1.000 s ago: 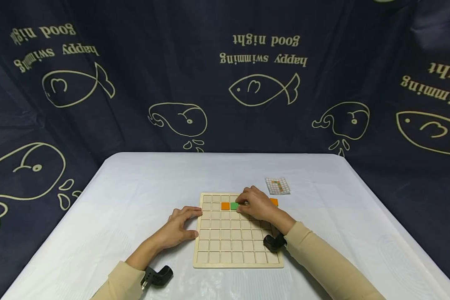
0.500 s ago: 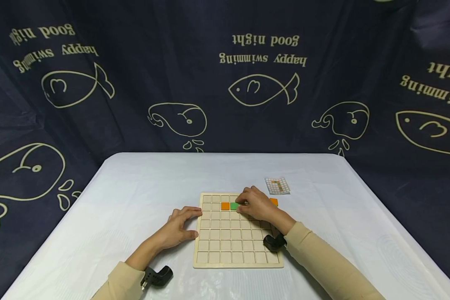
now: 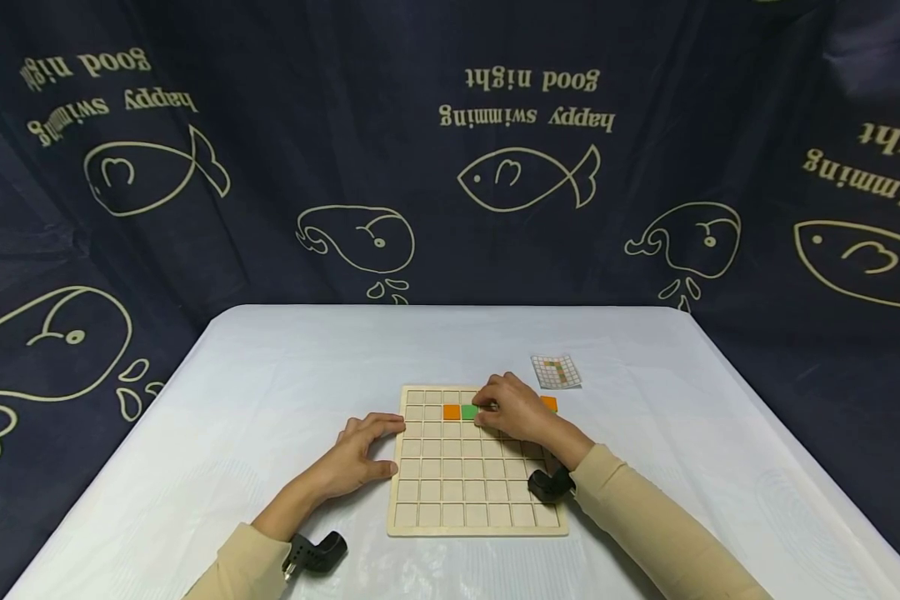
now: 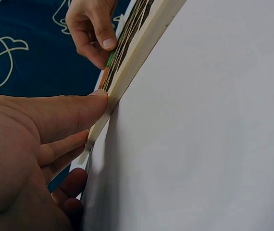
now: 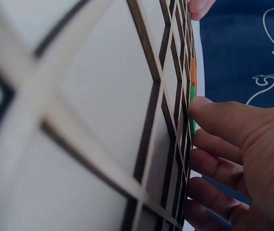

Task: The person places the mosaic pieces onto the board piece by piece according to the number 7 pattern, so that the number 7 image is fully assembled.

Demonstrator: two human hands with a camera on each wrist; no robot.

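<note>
A square wooden grid board lies on the table. My left hand is at its left side, extended fingers and thumb touching the edge. In the left wrist view that thumb meets the board's rim. An orange tile sits in a cell of the second row from the far edge, with a green tile right beside it. My right hand is over the board, its bent fingers and thumb pinching at the green tile's right part. The right wrist view shows the thumb on the green tile; the fingers hide some cells.
Another orange tile lies near the board's far right corner, partly behind the right hand. Beyond it is a small pattern card with a printed grid. A white cloth covers the table, and a dark printed curtain hangs behind.
</note>
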